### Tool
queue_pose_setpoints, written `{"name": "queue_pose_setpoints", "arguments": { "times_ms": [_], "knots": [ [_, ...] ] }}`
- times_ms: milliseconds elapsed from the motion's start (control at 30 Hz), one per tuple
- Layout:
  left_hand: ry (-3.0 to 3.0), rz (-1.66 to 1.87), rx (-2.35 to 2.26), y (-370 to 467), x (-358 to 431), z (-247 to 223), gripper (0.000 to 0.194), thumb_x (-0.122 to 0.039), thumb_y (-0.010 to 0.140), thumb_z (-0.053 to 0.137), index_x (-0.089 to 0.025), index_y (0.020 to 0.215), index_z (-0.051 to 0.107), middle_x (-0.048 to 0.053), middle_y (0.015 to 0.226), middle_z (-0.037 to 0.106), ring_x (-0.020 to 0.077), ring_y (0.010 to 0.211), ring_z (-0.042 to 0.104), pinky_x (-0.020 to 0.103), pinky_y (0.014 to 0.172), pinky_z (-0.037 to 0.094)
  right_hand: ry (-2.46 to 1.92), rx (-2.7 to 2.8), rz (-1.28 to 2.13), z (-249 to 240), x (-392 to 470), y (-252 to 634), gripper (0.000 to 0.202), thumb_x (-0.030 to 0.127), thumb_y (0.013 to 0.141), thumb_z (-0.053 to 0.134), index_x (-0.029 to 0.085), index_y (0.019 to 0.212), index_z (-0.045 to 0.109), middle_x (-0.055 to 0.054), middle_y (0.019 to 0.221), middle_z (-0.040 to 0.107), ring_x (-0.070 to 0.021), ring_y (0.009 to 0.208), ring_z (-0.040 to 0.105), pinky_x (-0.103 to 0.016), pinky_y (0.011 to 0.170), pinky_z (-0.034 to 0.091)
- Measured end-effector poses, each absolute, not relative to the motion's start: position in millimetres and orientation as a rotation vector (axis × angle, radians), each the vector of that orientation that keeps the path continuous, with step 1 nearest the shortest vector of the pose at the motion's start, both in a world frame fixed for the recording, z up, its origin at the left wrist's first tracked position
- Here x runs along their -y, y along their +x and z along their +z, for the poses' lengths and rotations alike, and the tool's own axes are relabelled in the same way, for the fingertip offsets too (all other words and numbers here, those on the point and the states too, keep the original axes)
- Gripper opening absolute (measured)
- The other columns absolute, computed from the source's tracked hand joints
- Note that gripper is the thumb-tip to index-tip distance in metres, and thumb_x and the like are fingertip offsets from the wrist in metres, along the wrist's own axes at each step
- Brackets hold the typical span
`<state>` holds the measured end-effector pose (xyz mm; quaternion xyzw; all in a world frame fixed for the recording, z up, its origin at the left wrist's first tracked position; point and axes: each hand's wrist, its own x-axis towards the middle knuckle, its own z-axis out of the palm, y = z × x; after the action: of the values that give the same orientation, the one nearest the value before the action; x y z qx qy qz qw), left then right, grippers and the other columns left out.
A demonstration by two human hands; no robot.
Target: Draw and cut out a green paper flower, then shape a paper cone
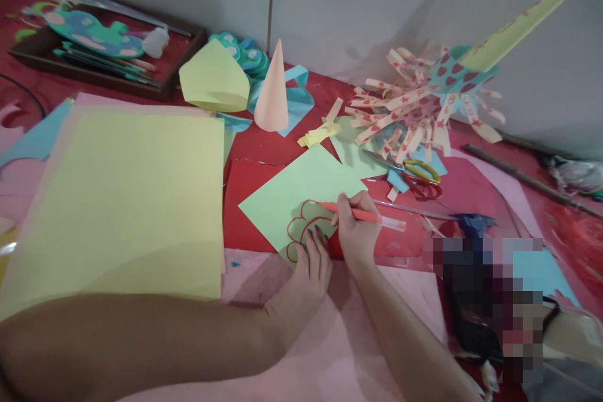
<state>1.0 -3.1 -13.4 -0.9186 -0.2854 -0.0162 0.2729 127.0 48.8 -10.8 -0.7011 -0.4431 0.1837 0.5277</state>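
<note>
A light green paper square [273, 201] lies at an angle on red paper in the middle of the table. Drawn on it in red is a scalloped outline [294, 229] with a curved inner line. My right hand [357, 226] grips a red marker [365, 213], its tip touching the paper at the top of the outline. My left hand [311, 264] rests on the lower part of the green paper with its fingers stretched out, pressing it down. The fingertips lie beside the drawn curve.
Large yellow sheets [141, 201] are stacked at left. Behind stand a pink paper cone [273, 97], a yellow folded shape [214, 78] and a tool tray [164, 85]. Scissors [419, 179], a glue gun [473, 224] and a heart-patterned paper piece with strips [452, 69] are at right.
</note>
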Motion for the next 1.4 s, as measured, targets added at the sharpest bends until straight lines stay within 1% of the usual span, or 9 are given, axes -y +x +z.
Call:
{"name": "queue_pose_setpoints", "arguments": {
  "times_ms": [133,333,533,733,867,1033,1133,1267,1400],
  "knots": [
    [-2.472,-0.063,0.771,1.1,2.5,-13.1,0.043,-0.018,0.082,0.038,-0.004,0.115,0.061,0.019,0.116,0.063,0.0270,0.106,0.061,0.038,0.085,0.049,-1.708,1.036,0.374,-12.0,-47.3,127.9,0.035,0.029,0.082,0.053,0.024,0.056,0.029,0.009,0.039,0.036,-0.0091,0.037,0.035,-0.025,0.042,0.032],
    [-2.492,-0.078,0.774,0.8,2.4,-11.1,0.042,-0.016,0.081,0.038,-0.004,0.113,0.062,0.019,0.115,0.064,0.0269,0.105,0.062,0.039,0.085,0.048,-1.679,1.007,0.428,-11.5,-45.9,126.5,0.034,0.029,0.084,0.052,0.025,0.057,0.031,0.009,0.038,0.035,-0.0096,0.035,0.036,-0.025,0.041,0.032],
    [-2.482,-0.069,0.777,0.9,2.5,-12.1,0.042,-0.017,0.082,0.037,-0.005,0.114,0.062,0.018,0.115,0.064,0.0270,0.105,0.061,0.039,0.085,0.048,-1.704,1.066,0.319,-8.8,-47.1,127.4,0.033,0.025,0.080,0.050,0.024,0.056,0.028,0.008,0.046,0.030,-0.0093,0.043,0.033,-0.024,0.044,0.032],
    [-2.498,-0.077,0.775,1.0,2.0,-13.0,0.042,-0.017,0.081,0.039,-0.002,0.114,0.061,0.021,0.116,0.063,0.0277,0.105,0.061,0.040,0.085,0.048,-1.713,1.050,0.279,-6.9,-46.9,127.5,0.033,0.023,0.079,0.050,0.023,0.055,0.027,0.008,0.048,0.027,-0.0090,0.045,0.030,-0.022,0.044,0.031],
    [-2.488,-0.075,0.765,0.2,2.4,-12.8,0.043,-0.018,0.082,0.038,-0.004,0.114,0.062,0.020,0.115,0.064,0.0278,0.105,0.062,0.039,0.084,0.049,-1.715,1.068,0.306,-7.7,-46.6,127.5,0.034,0.024,0.080,0.050,0.023,0.056,0.027,0.008,0.047,0.029,-0.0091,0.044,0.031,-0.023,0.044,0.031],
    [-2.473,-0.071,0.762,0.3,2.6,-12.3,0.043,-0.017,0.081,0.037,-0.007,0.114,0.063,0.017,0.115,0.065,0.0271,0.105,0.062,0.039,0.084,0.049,-1.709,1.054,0.269,-6.8,-47.2,127.8,0.032,0.021,0.076,0.050,0.023,0.054,0.027,0.008,0.048,0.027,-0.0084,0.044,0.031,-0.022,0.044,0.032],
    [-2.473,-0.076,0.762,0.9,2.2,-12.7,0.043,-0.019,0.081,0.037,-0.006,0.114,0.063,0.017,0.115,0.065,0.0277,0.104,0.062,0.039,0.083,0.049,-1.692,1.020,0.310,-7.5,-47.2,128.2,0.030,0.020,0.075,0.049,0.023,0.053,0.028,0.008,0.048,0.028,-0.0084,0.043,0.033,-0.022,0.044,0.033],
    [-2.486,-0.086,0.768,1.3,2.0,-13.5,0.043,-0.020,0.081,0.039,-0.003,0.114,0.062,0.020,0.116,0.063,0.0286,0.105,0.061,0.040,0.084,0.049,-1.641,0.968,0.388,-9.2,-47.2,128.2,0.030,0.022,0.075,0.051,0.023,0.054,0.029,0.008,0.049,0.028,-0.0091,0.043,0.037,-0.023,0.047,0.040],
    [-2.495,-0.085,0.771,1.3,1.9,-12.8,0.042,-0.019,0.082,0.039,-0.005,0.114,0.062,0.019,0.115,0.064,0.0274,0.104,0.062,0.040,0.084,0.049,-1.612,0.958,0.419,-9.8,-47.2,127.4,0.032,0.022,0.074,0.052,0.024,0.054,0.027,0.008,0.051,0.024,-0.0088,0.043,0.035,-0.024,0.048,0.042]
  ]
}}
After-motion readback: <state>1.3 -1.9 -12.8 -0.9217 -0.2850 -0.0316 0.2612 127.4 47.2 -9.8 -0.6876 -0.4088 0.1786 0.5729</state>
